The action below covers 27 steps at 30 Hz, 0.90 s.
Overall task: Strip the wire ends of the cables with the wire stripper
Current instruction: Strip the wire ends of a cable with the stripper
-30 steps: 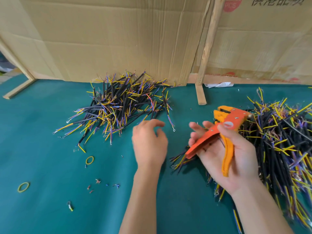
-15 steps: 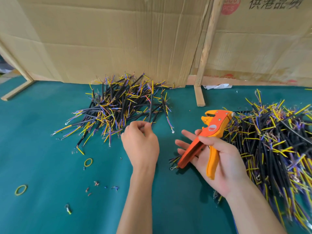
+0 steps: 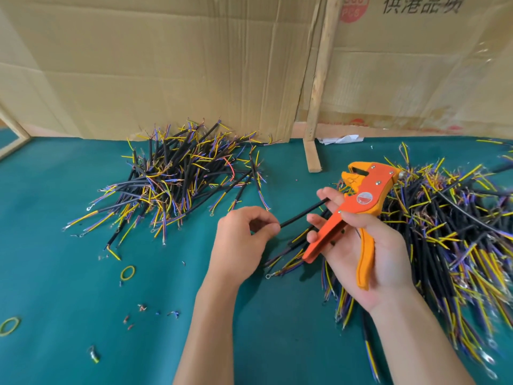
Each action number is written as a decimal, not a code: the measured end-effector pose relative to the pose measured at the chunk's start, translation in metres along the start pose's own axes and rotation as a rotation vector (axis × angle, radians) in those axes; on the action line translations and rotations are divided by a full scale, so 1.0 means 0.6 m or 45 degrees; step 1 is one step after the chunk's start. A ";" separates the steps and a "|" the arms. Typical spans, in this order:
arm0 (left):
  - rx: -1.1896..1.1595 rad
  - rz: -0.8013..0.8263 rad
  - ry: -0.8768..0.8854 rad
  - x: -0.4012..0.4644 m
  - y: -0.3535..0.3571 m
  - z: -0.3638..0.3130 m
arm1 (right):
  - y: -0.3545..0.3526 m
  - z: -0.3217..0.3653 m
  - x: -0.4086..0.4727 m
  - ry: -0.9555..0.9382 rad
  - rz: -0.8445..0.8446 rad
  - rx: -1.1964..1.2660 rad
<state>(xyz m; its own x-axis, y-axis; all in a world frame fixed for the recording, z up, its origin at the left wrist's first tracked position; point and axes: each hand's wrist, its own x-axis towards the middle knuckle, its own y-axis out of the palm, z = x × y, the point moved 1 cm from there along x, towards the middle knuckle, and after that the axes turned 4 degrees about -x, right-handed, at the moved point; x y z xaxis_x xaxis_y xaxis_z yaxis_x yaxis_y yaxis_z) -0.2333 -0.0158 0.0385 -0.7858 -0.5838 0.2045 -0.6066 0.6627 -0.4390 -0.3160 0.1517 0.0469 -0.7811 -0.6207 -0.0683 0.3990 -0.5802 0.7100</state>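
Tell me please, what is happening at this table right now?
A person is stripping cable ends. The right hand holds an orange wire stripper. The left hand pinches one black cable and points it toward the tool, but the cable is not yet in the stripper's head. One heap of cables lies at the back of the green table, a bigger heap on the right.

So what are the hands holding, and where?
The left hand pinches a black cable at its near end. The right hand holds the orange wire stripper by its handles.
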 end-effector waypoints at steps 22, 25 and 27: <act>-0.357 -0.156 0.031 -0.002 0.022 -0.026 | 0.032 -0.032 -0.004 0.214 0.206 -0.151; -0.457 -0.194 0.001 -0.002 0.016 -0.025 | 0.028 -0.033 -0.004 0.211 0.132 -0.158; -0.544 -0.229 -0.040 -0.001 0.013 -0.024 | 0.026 -0.032 -0.005 0.219 0.125 -0.194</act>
<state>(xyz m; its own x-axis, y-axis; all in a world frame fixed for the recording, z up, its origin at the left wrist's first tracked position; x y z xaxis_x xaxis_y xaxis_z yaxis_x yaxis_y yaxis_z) -0.2395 -0.0036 0.0474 -0.6632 -0.7169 0.2148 -0.7337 0.6795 0.0025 -0.2978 0.1342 0.0449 -0.6471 -0.7509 -0.1320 0.5469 -0.5777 0.6059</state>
